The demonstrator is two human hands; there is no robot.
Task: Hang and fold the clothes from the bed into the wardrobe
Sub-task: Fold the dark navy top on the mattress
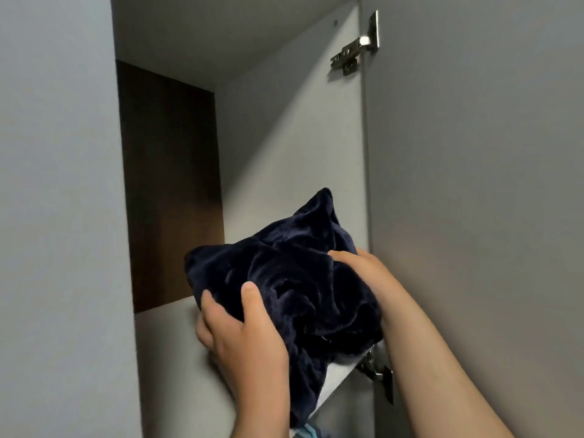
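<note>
Left hand (pixel 243 336) and right hand (pixel 363 267) grip the dark blue garment (pixel 284 267) bundled between them, its far end above both

No text to read here, no label, no brand, no number, nothing written on the wardrobe (pixel 284 137) walls, nothing on the dark cloth (pixel 284 257), no mark legible on the hinge (pixel 354 52)

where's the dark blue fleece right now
In the head view, the dark blue fleece sits low centre at the front edge of the wardrobe shelf, held between the left hand and the right hand, just left of the lower door hinge.
</note>
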